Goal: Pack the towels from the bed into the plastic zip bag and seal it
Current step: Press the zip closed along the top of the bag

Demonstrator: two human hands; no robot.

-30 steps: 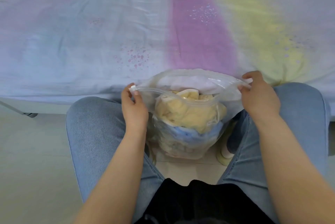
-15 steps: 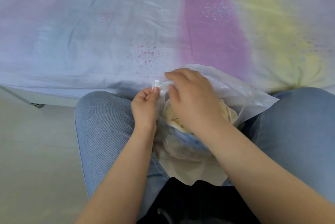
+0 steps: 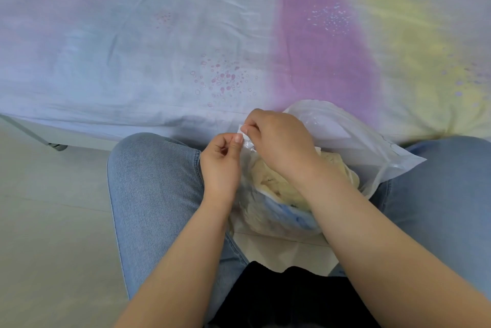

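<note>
Between the knees, in front of the bed, stands the plastic zip bag with yellow and blue towels inside. Left hand and right hand both pinch its top left corner, their grip clamped on the plastic.

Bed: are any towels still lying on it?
No: the bed shows only its pastel sheet, and the towels sit inside the zip bag between the knees.

A pastel sheet with a purple stripe and yellow band covers the upper view. Jeans clad both knees, above pale floor. A metal leg shows left.
</note>
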